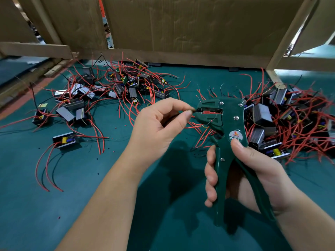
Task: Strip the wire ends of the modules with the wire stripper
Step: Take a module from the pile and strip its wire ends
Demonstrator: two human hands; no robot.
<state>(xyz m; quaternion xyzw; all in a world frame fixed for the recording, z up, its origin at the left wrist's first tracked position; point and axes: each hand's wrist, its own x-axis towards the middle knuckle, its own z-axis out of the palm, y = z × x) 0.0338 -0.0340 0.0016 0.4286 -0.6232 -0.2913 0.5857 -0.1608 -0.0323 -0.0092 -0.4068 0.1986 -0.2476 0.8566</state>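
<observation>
My right hand (253, 171) grips the handles of a dark green wire stripper (228, 142), held upright with its jaws pointing left. My left hand (159, 127) pinches a thin black wire end (196, 110) between thumb and forefinger, and the wire's tip sits in the stripper's jaws. A red wire (194, 126) trails under the left hand toward the tool. Whether a module hangs from these wires is hidden by the hand. One pile of small black modules with red and black wires (116, 87) lies at the back left, another pile of modules (282, 124) lies at the right.
The green mat (54, 205) covers the table. A single module (64, 141) with long red wires lies at the left front. Small bits of cut insulation dot the mat. Cardboard panels (181, 24) and wooden strips wall off the back.
</observation>
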